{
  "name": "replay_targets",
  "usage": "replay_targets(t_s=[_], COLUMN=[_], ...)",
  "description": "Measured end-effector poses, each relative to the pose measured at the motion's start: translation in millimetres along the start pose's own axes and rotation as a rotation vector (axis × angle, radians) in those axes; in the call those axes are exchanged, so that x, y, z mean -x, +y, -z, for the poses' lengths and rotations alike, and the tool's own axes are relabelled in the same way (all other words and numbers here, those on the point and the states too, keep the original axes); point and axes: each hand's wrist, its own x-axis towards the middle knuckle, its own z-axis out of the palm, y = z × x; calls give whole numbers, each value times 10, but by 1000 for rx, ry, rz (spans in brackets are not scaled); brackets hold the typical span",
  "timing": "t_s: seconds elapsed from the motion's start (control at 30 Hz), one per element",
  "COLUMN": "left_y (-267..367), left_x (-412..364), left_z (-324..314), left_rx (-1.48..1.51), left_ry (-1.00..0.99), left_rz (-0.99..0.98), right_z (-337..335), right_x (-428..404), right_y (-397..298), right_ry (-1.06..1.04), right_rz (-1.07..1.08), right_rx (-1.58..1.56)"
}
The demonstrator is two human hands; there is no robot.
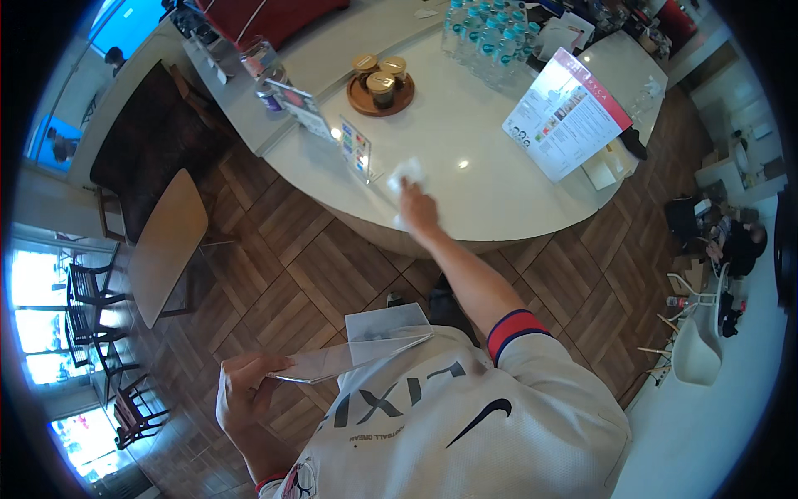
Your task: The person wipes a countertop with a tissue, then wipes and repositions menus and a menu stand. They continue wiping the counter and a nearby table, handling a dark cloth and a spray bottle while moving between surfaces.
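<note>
My right hand [419, 209] presses a white tissue or cloth [406, 174] against the glossy white counter [474, 206], near its front edge. My left hand [246, 390] grips one end of a clear acrylic sign holder [355, 358], held in front of my shirt over the floor. Just left of the tissue, a clear stand with a colourful printed card [356, 150] stands upright on the counter. Behind it is another upright sign stand [302, 109]. A round wooden tray [381, 109] carries several gold-lidded jars farther back.
Packed water bottles [489, 43] stand at the counter's back. A large printed menu sheet [567, 115] is at the right, above a pale box [608, 165]. A wooden table [168, 249] and dark chairs are at the left. A seated person [742, 246] is far right, near a white chair [697, 352].
</note>
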Motion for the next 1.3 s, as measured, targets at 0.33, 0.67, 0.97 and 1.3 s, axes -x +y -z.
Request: replay_targets(t_s=[0.33, 0.67, 0.97, 1.3], left_y=[-162, 33, 723, 221], left_x=[806, -242, -1925, -4131], left_z=[284, 189, -723, -1693], left_rx=[4, -110, -304, -446], left_ry=[178, 6, 12, -122], left_rz=[250, -17, -238, -334], right_z=[604, 414, 809, 767], right_x=[734, 795, 2118, 2727], right_y=[-436, 801, 3170, 3577], right_ry=[-345, 113, 614, 859], right_rz=[149, -18, -1021, -1362], right_rx=[-615, 68, -288, -1320])
